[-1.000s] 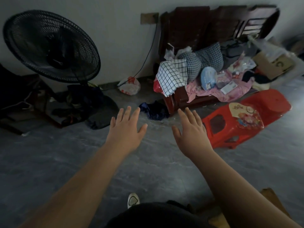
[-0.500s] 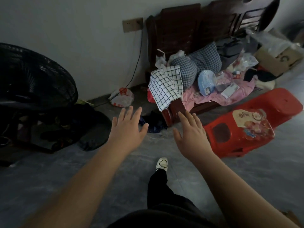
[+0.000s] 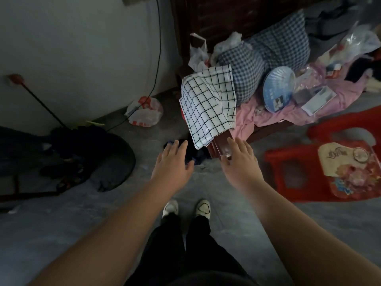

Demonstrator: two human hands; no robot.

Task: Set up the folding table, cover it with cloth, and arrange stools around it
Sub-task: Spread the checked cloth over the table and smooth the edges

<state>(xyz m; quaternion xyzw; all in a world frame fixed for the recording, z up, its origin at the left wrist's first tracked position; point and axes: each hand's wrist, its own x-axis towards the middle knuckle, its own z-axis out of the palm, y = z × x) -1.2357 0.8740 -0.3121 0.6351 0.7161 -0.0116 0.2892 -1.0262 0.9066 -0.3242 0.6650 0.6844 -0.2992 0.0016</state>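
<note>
A white cloth with a black grid pattern [image 3: 207, 108] hangs over the left end of a dark wooden bench [image 3: 218, 145]. My left hand [image 3: 172, 162] and my right hand [image 3: 240, 159] reach forward, both with fingers apart and holding nothing. The right hand's fingertips are just below the cloth's lower edge, at the bench's corner; the left hand is a little left of it. Red plastic stools [image 3: 327, 162] lie on their sides on the grey floor to the right. No folding table is in view.
The bench carries checked pillows [image 3: 268, 52], a pink sheet [image 3: 288, 112], a round fan [image 3: 278, 87] and plastic bags. A black fan base [image 3: 111, 162] and dark clutter lie on the left. A plastic bag [image 3: 145, 114] sits by the wall. My feet [image 3: 186, 208] stand on the floor.
I have stepped closer to the bench, and both hands have moved forward toward the grid cloth. The standing fan has slid out of view on the left.
</note>
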